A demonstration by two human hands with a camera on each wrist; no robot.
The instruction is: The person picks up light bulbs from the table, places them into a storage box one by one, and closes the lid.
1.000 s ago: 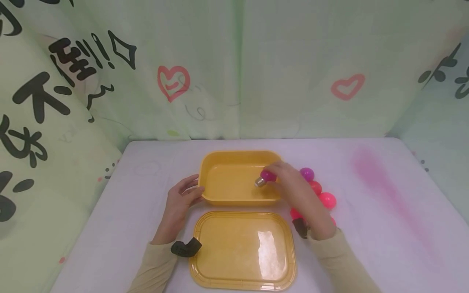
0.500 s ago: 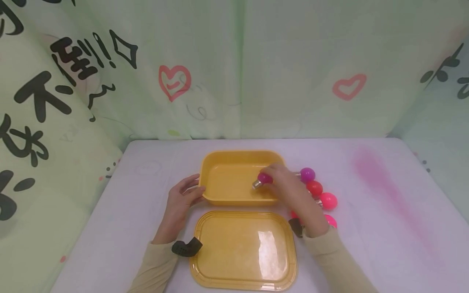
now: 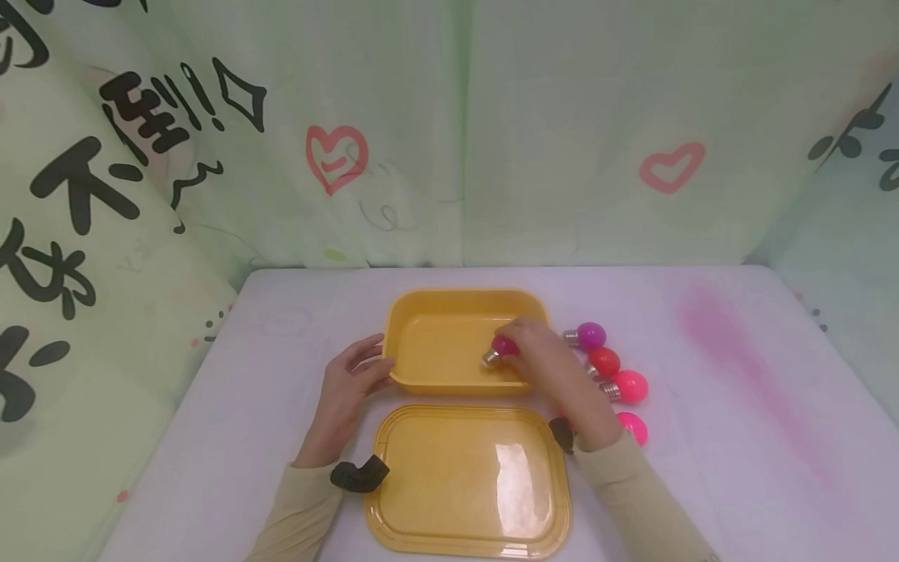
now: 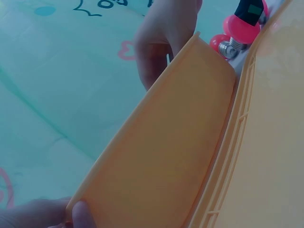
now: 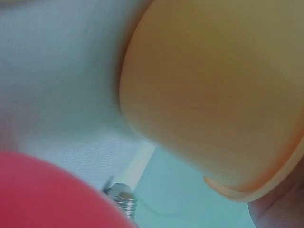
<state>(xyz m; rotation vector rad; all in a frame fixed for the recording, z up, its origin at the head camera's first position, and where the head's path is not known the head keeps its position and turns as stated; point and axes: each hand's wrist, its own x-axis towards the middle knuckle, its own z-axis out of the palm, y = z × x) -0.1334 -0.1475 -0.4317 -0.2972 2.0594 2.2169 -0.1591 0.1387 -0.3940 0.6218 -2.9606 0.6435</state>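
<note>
Behind a flat yellow lid (image 3: pixel 449 484) stands a yellow plastic box (image 3: pixel 435 343). My left hand (image 3: pixel 344 390) grips the box's left end; in the left wrist view its thumb (image 4: pixel 83 216) lies over the wall, with the fingers on the other side. My right hand (image 3: pixel 555 371) reaches over the box's right end and pinches a purple light bulb (image 3: pixel 504 346), screw base tilted down and left inside the box. The box wall (image 5: pixel 204 95) hides this bulb in the right wrist view.
Right of the box lie a purple bulb (image 3: pixel 591 336), a red bulb (image 3: pixel 604 361) and pink bulbs (image 3: pixel 632 386), partly behind the right forearm. A white-covered table (image 3: pixel 702 468) carries everything. A printed curtain (image 3: pixel 548 140) hangs behind it.
My right hand has shifted slightly left and down with the purple bulb, uncovering more of the bulbs on the table. The left hand keeps its grip on the box.
</note>
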